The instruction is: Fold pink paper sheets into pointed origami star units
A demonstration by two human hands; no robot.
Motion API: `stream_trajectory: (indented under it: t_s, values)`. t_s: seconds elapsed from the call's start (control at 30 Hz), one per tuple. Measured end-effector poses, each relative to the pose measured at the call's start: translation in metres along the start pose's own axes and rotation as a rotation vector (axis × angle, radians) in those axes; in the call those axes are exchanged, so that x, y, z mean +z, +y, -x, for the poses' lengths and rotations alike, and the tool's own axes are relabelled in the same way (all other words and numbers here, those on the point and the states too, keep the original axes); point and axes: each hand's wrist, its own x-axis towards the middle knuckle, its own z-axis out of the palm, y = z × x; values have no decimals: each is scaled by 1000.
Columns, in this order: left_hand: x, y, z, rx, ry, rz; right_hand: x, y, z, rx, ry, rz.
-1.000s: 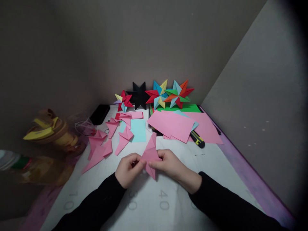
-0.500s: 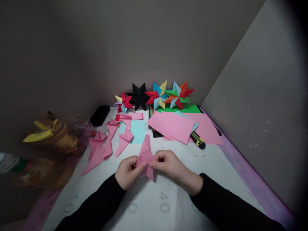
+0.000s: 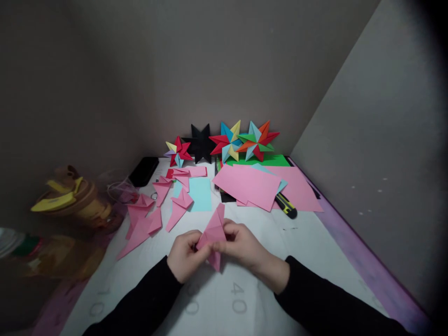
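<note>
A folded pink paper piece (image 3: 214, 229) is held between both hands above the white table cover, its long tip pointing up and slightly right. My left hand (image 3: 186, 255) pinches its left side between thumb and fingers. From the right, my right hand (image 3: 245, 245) grips the other side, with the two thumbs close together over the lower part. To the left lie several folded pink pieces, one of them (image 3: 179, 208) partly over a light blue sheet (image 3: 201, 193). Loose pink sheets (image 3: 248, 185) lie beyond my right hand.
Several folded paper stars (image 3: 231, 141) lean against the back wall. A yellow and black cutter (image 3: 286, 205) rests by the pink sheets. A dark phone (image 3: 144, 171) lies at the back left; a brown container (image 3: 80, 200) stands left.
The held pink piece has tilted, its upper tip shifting to the right. My right thumb has moved left across the paper, nearer my left thumb. The view has shifted slightly.
</note>
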Motion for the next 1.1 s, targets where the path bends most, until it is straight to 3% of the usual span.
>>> stream_trajectory:
  t_s: [0.13, 0.3, 0.5, 0.67, 0.77, 0.83, 0.9, 0.97, 1.03, 1.1]
  values:
    - [4, 1, 3, 64, -56, -38, 11, 0, 4, 102, 18, -116]
    - [4, -2, 6, 128, -154, -126, 9, -5, 3, 180, 89, -268]
    - [1, 0, 8, 116, -254, -114, -3, -15, -3, 61, 176, -236]
    - [0, 5, 10, 58, -313, -77, -28, -27, -15, 5, 347, -278]
    - [-2, 4, 6, -102, -233, 112, -37, -26, -17, -30, 464, -333]
    - [-3, 1, 2, -210, -69, 301, -33, -20, -14, -29, 443, -317]
    - [-3, -3, -1, -272, 135, 465, -21, -12, -8, 25, 269, -210]
    - [-2, -8, -2, -297, 258, 559, -7, -5, -3, 56, 80, -94]
    - [2, -12, -1, -291, 234, 602, 5, -1, 1, 48, 13, 27]
    - [6, -15, 1, -270, 159, 618, 12, -1, 4, 5, 38, 158]
